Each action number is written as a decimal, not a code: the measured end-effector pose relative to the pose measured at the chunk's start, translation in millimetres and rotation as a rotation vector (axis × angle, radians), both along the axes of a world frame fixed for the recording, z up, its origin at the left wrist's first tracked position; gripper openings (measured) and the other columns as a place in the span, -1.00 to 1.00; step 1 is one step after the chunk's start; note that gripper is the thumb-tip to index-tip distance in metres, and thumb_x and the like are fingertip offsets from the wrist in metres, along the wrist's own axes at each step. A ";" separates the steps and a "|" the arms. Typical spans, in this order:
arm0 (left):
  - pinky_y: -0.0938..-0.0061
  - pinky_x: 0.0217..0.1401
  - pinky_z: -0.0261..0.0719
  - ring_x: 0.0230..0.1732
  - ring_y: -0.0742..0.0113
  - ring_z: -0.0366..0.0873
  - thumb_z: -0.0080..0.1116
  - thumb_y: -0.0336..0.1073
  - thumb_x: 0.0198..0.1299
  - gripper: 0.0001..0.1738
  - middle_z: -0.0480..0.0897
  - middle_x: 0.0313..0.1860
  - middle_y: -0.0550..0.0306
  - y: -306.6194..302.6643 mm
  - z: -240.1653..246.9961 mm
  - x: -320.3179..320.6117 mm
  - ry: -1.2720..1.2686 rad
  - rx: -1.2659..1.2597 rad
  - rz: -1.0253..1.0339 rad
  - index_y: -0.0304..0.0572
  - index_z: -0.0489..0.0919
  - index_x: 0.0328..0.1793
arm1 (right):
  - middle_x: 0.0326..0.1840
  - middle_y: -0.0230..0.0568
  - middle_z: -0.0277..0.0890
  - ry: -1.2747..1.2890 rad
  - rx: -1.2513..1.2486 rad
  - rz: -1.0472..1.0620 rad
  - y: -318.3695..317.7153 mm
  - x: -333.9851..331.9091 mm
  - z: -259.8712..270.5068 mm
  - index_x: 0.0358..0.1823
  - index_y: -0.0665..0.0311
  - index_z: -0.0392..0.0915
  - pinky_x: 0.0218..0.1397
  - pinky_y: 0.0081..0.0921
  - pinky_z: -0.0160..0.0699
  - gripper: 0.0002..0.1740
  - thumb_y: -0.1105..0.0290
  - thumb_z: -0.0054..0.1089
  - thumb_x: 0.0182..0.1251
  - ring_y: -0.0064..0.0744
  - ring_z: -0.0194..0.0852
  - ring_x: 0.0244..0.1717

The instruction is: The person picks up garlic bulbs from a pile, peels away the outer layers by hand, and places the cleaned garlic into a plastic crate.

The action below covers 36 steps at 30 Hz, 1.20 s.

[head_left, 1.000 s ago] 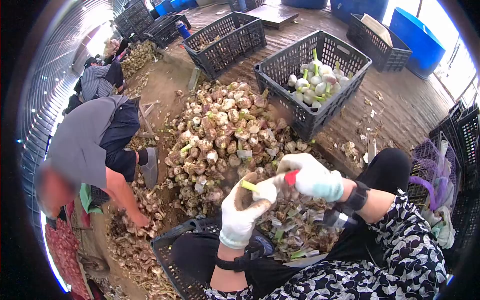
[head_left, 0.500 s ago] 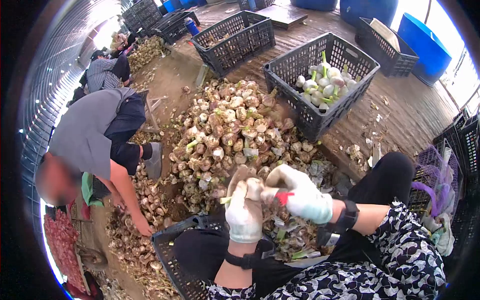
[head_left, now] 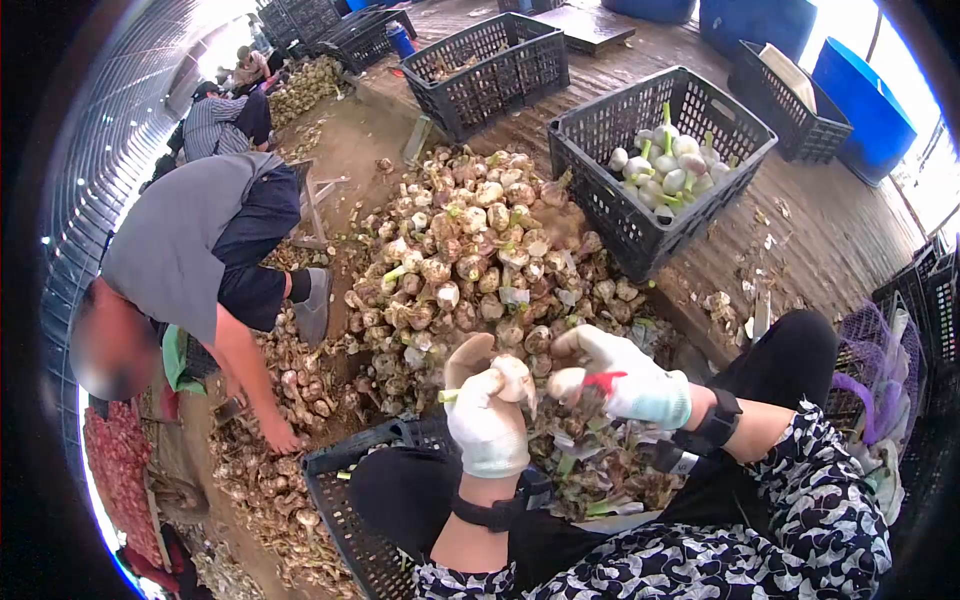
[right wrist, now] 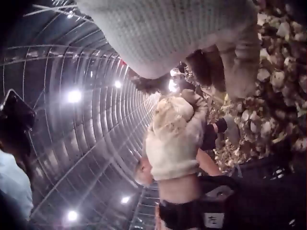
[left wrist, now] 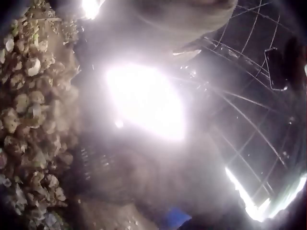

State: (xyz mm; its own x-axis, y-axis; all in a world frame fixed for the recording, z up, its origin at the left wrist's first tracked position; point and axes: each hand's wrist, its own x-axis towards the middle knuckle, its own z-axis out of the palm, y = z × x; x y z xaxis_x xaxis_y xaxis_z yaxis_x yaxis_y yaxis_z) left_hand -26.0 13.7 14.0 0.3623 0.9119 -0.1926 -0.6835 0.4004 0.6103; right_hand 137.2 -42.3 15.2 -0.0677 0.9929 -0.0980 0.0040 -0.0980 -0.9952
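Note:
Both hands wear white gloves with soiled fingers. In the head view my left hand [head_left: 487, 425] grips a garlic bulb [head_left: 515, 379] between thumb and fingers, its cut green stem [head_left: 449, 396] poking out on the left side. Loose skin hangs from the bulb's right side. Just right of it is my right hand [head_left: 635, 380], thumb extended toward the bulb and index finger bent above, a gap between them. A red strip [head_left: 604, 382] shows at the thumb. The right wrist view shows the left hand [right wrist: 172, 136] from behind; glare washes out the left wrist view.
A heap of unpeeled garlic [head_left: 480, 240] lies ahead. Beyond it, a black crate [head_left: 655, 240] holds cleaned white bulbs. Peelings [head_left: 600, 465] pile up below my hands, beside a crate [head_left: 345, 500] at my left knee. Another person [head_left: 190, 225] bends over garlic at left.
My left hand has turned the bulb, so its stem now points left instead of up. My right hand has drawn slightly away from the bulb. The head view has shifted a little.

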 end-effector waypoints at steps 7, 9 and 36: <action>0.28 0.01 0.52 -0.34 0.15 0.55 -0.08 -0.58 -0.09 -0.56 0.57 -0.28 0.04 -4.3 5.8 5.7 0.013 0.041 0.121 -0.31 0.48 0.01 | -0.47 -0.25 0.53 0.248 -0.106 -0.378 14.1 -0.2 9.0 -0.23 0.34 0.45 -0.54 -0.61 0.46 -0.86 0.43 0.14 0.27 -0.57 0.46 -0.56; 0.25 -0.01 0.54 -0.37 0.14 0.56 -0.08 -0.58 -0.07 -0.60 0.60 -0.34 0.08 -0.5 9.5 3.5 -0.101 -0.132 0.171 -0.28 0.55 -0.04 | -0.48 -0.29 0.53 0.305 -0.213 -0.211 11.4 16.7 -2.0 -0.29 0.31 0.47 -0.55 -0.62 0.44 -0.89 0.43 0.17 0.25 -0.58 0.45 -0.57; 0.53 -0.20 0.51 -0.19 0.43 0.37 -0.16 -0.56 -0.08 -0.47 0.39 0.07 0.06 -11.9 21.2 16.7 0.582 0.398 0.260 -0.38 0.39 0.14 | -0.46 -0.33 0.49 0.093 -0.239 0.039 -2.8 -7.4 30.9 -0.25 0.36 0.49 -0.44 -0.60 0.46 -0.62 0.12 0.18 0.27 -0.60 0.47 -0.46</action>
